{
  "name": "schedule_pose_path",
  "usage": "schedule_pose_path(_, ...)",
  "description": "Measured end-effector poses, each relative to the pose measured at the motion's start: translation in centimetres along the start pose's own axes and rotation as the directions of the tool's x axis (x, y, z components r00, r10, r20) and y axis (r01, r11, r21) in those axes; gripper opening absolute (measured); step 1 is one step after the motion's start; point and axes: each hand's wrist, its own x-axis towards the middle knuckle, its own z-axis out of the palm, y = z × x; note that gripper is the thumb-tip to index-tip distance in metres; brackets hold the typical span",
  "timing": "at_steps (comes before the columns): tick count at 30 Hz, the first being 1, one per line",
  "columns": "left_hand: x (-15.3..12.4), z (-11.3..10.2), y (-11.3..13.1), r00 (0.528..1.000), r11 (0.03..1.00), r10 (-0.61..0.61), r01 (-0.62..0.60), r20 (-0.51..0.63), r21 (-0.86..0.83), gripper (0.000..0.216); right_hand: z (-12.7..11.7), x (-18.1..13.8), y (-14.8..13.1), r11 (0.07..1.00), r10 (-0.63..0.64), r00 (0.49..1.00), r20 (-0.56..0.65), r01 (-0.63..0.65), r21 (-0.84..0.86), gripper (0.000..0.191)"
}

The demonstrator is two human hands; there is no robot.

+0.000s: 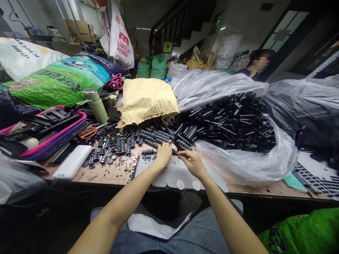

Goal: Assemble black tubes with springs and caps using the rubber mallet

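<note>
Head view: looking forward and down over a crowded light brown workbench [106, 177], with two bare hands near its front edge.
Left hand [164, 154]: closed over the middle of a black-and-white ridged roller [148, 152], lying crosswise and showing on both sides of the fingers.
Right hand [194, 163]: thumb and forefinger together at the roller's right end; cannot tell whether clamped on the roller itself or on something small.
Roller's place: above a smooth pale grey sheet [177, 173], just in front of a heap of matching ridged rollers [153, 134].
Yellow sack [148, 98]: pale, woven, lying behind the hands, mouth towards the heap.
Clear plastic bag [246, 171]: open, to the right, full of glossy black rod-shaped parts [233, 128].
Left of the hands: scattered tiny dark pieces [123, 165], red-handled scissors [89, 133], a white oblong case [72, 162], a pale green flask [97, 107] and a pink-rimmed purple basket [62, 137] of black parts.
Far right: a person in a dark top [250, 71], beyond the plastic.
</note>
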Motion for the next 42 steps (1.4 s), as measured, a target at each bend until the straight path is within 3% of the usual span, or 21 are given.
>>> schedule_pose_path(2,-0.7,-0.4,-0.2,1.000,0.999,0.030,-0.030,-0.011,-0.025,0.017,-1.8,-0.7,-0.2,0.944,0.139,0.990,-0.021,-0.126,0.304,0.021)
schedule_pose_path(4,-1.7,-0.9,-0.4,0.998,0.990,0.048,-0.053,-0.043,-0.128,0.019,-3.2,-1.2,0.0,0.759,0.296,0.952,0.072,-0.281,0.587,0.022)
schedule_pose_path(7,-3.4,-1.6,-0.5,0.993,0.888,0.014,-0.065,-0.116,-0.455,0.025,-3.5,-1.3,0.6,0.529,0.382,0.878,0.289,-0.464,0.710,0.024)
schedule_pose_path(9,-4.4,-2.0,-0.3,0.990,0.754,-0.042,-0.059,-0.138,-0.654,0.027,-2.7,-0.8,1.1,0.490,0.384,0.856,0.345,-0.506,0.710,0.025)
schedule_pose_path(11,-4.9,-2.3,-0.1,0.993,0.613,-0.077,-0.027,-0.094,-0.790,0.026,-1.5,-0.1,1.3,0.509,0.380,0.866,0.325,-0.489,0.708,0.027)
schedule_pose_path(14,-5.0,-2.6,0.1,0.991,0.371,-0.118,0.108,0.068,-0.922,0.025,0.2,0.7,0.8,0.551,0.385,0.885,0.262,-0.449,0.703,0.034)
schedule_pose_path(16,-4.9,-2.8,0.0,0.973,0.187,-0.172,0.185,0.154,-0.965,0.027,1.0,0.8,-0.2,0.651,0.359,0.918,0.168,-0.376,0.660,0.046)
schedule_pose_path(19,-4.9,-3.1,0.0,0.954,0.015,-0.229,0.203,0.195,-0.979,0.031,1.7,0.0,-1.9,0.955,0.111,0.994,0.017,-0.112,0.276,0.081)
schedule_pose_path(20,-5.0,-3.2,0.0,0.950,-0.010,-0.234,0.209,0.206,-0.978,0.032,1.9,-0.3,-2.4,0.996,0.009,1.000,0.010,-0.010,0.093,0.089)
schedule_pose_path(21,-5.1,-3.3,0.1,0.944,-0.034,-0.242,0.222,0.223,-0.975,0.034,1.9,-0.6,-2.8,0.996,-0.068,0.997,0.020,0.069,-0.057,0.092)
schedule_pose_path(23,-5.4,-3.4,0.1,0.921,-0.120,-0.260,0.266,0.289,-0.957,0.040,1.9,-1.1,-3.4,0.972,-0.137,0.990,0.030,0.141,-0.186,0.094)
schedule_pose_path(26,-5.9,-3.8,0.0,0.889,-0.276,-0.231,0.330,0.395,-0.903,0.044,1.4,-1.8,-3.7,0.974,-0.165,0.986,0.038,0.169,-0.154,0.099)
schedule_pose_path(30,-6.7,-4.6,0.2,0.876,-0.358,-0.132,0.394,0.464,-0.847,0.049,1.2,-2.9,-4.0,0.979,-0.201,0.976,0.084,0.204,-0.026,0.099)
schedule_pose_path(35,-7.2,-5.4,1.4,0.840,-0.459,-0.241,0.342,0.486,-0.820,0.041,2.1,-3.7,-4.5,0.952,-0.304,0.948,0.098,0.298,0.068,0.106)
schedule_pose_path(38,-7.5,-5.8,2.1,0.819,-0.524,-0.212,0.366,0.534,-0.769,0.035,2.7,-3.7,-4.6,0.946,-0.323,0.938,0.124,0.318,0.062,0.109)
schedule_pose_path(42,-7.8,-6.3,2.3,0.802,-0.485,-0.218,0.405,0.556,-0.775,0.034,3.0,-4.0,-4.5,0.960,-0.280,0.955,0.097,0.276,0.052,0.102)
